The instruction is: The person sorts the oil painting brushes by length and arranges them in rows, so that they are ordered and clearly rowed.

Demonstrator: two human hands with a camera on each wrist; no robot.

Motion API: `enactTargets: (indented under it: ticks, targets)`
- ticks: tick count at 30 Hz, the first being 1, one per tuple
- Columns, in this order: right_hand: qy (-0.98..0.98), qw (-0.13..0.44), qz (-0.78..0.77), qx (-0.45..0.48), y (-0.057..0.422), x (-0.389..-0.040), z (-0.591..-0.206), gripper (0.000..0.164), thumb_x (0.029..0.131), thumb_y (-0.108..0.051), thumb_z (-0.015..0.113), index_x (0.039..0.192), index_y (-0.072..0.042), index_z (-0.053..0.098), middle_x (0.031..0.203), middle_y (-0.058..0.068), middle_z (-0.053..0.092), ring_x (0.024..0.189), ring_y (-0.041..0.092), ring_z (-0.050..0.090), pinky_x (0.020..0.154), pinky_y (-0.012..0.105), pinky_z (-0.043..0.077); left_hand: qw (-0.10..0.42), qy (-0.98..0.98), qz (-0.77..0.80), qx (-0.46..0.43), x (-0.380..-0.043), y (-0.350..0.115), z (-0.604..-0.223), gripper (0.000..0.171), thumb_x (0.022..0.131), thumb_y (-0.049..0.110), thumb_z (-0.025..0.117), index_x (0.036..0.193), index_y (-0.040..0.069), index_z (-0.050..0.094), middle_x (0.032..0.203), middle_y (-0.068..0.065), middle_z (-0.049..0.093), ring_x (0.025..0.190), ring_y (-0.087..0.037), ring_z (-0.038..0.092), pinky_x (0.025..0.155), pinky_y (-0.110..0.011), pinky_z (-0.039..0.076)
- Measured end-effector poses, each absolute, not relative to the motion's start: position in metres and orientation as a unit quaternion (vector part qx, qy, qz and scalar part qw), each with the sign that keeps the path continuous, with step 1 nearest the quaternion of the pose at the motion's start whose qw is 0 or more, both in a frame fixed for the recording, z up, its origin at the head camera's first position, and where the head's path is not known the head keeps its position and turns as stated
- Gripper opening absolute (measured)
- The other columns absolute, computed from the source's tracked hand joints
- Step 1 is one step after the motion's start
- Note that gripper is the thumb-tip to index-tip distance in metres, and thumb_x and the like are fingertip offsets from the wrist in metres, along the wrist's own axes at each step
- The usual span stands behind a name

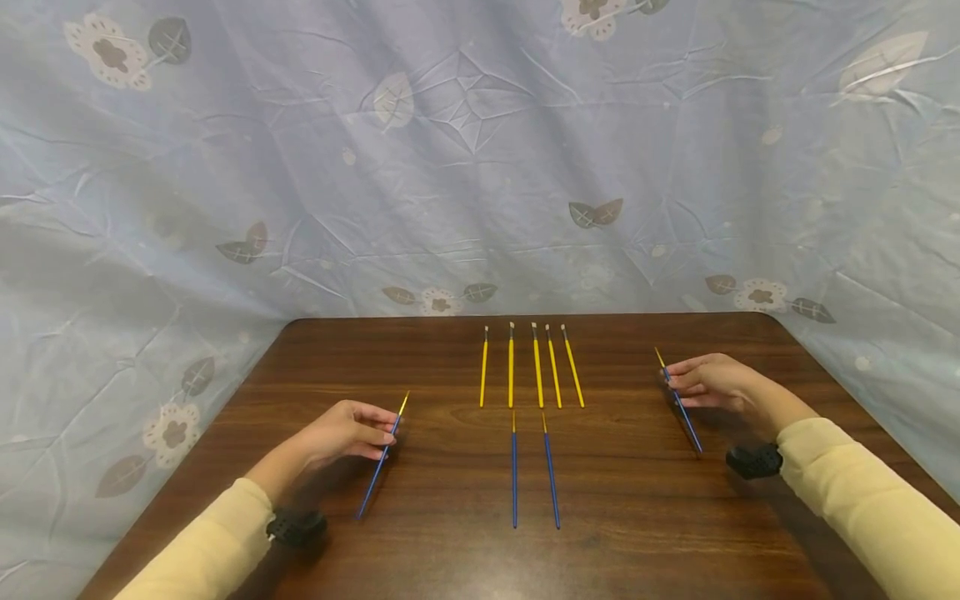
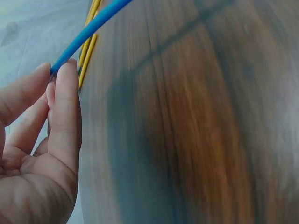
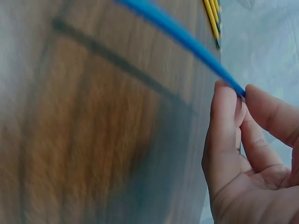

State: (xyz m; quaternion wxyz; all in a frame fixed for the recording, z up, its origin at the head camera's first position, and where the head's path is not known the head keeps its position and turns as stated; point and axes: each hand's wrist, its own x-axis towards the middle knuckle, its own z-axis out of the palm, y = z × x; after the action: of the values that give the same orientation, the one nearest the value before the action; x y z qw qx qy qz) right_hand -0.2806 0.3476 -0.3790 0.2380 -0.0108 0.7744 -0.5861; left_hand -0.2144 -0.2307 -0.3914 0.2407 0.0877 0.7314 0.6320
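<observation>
My left hand [image 1: 347,435] pinches a slim blue paintbrush [image 1: 377,471] between thumb and fingertips, its yellow tip pointing away from me. On the right side of the table, my right hand [image 1: 712,383] pinches a second blue paintbrush [image 1: 684,414] the same way, tilted with the tip toward the far left. Both wrist views show the blue handles [image 2: 93,25] crossing above the table, each casting a shadow. Between the hands lie two more blue paintbrushes, one on the left [image 1: 514,479] and one on the right [image 1: 552,483], side by side with tips pointing away.
Several yellow flat paintbrushes [image 1: 537,371] lie in a row behind the blue pair, bristles toward the far edge. The dark wooden table [image 1: 435,533] ends at a pale floral cloth [image 1: 465,183] hanging behind and at both sides. Each wrist wears a black device [image 1: 298,527].
</observation>
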Motion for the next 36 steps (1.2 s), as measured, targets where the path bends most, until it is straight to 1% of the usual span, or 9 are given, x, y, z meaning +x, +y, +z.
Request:
enactTargets:
  ticks: [5,11,14,18,21,27,36]
  targets:
    - [0.753,0.255,-0.607,-0.012,0.336,-0.272,-0.381,0.054,0.097,-0.004,0.058,0.139,0.018,0.032,0.115,0.01,0.06,0.096,0.018,0.063,0.085,0.034,0.055,0.251,0.714,0.649,0.079,-0.213,-0.22,-0.392,0.048,0.089,-0.006,0.064,0.129,-0.022,0.043,0.111,-0.02,0.063,0.092,-0.019,0.065,0.079,-0.035,0.057]
    - [0.727,0.261,-0.635,-0.023,0.321,-0.26,-0.383,0.047,0.096,-0.003,0.058,0.135,0.018,0.039,0.11,0.008,0.067,0.097,0.019,0.066,0.084,0.033,0.055,0.253,0.704,0.66,0.07,-0.209,-0.205,-0.393,0.044,0.092,-0.003,0.062,0.128,-0.021,0.044,0.116,-0.023,0.063,0.097,-0.02,0.064,0.084,-0.037,0.056]
    - [0.717,0.26,-0.647,-0.021,0.312,-0.254,-0.385,0.045,0.096,-0.001,0.058,0.133,0.017,0.041,0.108,0.008,0.068,0.096,0.018,0.066,0.083,0.033,0.056,0.251,0.698,0.668,0.059,-0.206,-0.198,-0.392,0.044,0.092,-0.003,0.062,0.127,-0.022,0.044,0.111,-0.022,0.065,0.096,-0.02,0.065,0.084,-0.037,0.056]
    - [0.712,0.259,-0.653,-0.016,0.3,-0.247,-0.387,0.048,0.097,-0.001,0.057,0.136,0.018,0.036,0.109,0.009,0.067,0.097,0.017,0.066,0.084,0.033,0.055,0.246,0.692,0.678,0.036,-0.203,-0.188,-0.392,0.041,0.092,-0.006,0.061,0.126,-0.021,0.046,0.101,-0.014,0.067,0.092,-0.018,0.066,0.083,-0.036,0.056]
    - [0.71,0.257,-0.656,-0.012,0.291,-0.241,-0.389,0.052,0.097,-0.001,0.057,0.138,0.018,0.032,0.109,0.009,0.067,0.097,0.018,0.066,0.085,0.033,0.055,0.24,0.69,0.682,0.021,-0.202,-0.181,-0.393,0.039,0.092,-0.007,0.061,0.125,-0.021,0.047,0.096,-0.01,0.067,0.09,-0.017,0.066,0.083,-0.036,0.056]
    - [0.699,0.252,-0.669,0.0,0.272,-0.229,-0.393,0.051,0.097,0.0,0.056,0.137,0.019,0.032,0.107,0.011,0.068,0.097,0.019,0.067,0.085,0.035,0.055,0.225,0.696,0.682,0.005,-0.2,-0.166,-0.394,0.04,0.09,-0.005,0.064,0.125,-0.019,0.049,0.099,-0.013,0.066,0.091,-0.02,0.066,0.083,-0.037,0.056]
    - [0.692,0.25,-0.677,0.009,0.243,-0.212,-0.394,0.048,0.096,0.002,0.057,0.134,0.019,0.035,0.103,0.012,0.068,0.094,0.019,0.067,0.083,0.034,0.056,0.219,0.689,0.69,-0.018,-0.199,-0.144,-0.397,0.036,0.09,-0.008,0.064,0.122,-0.019,0.051,0.095,-0.013,0.066,0.086,-0.019,0.066,0.081,-0.037,0.057]
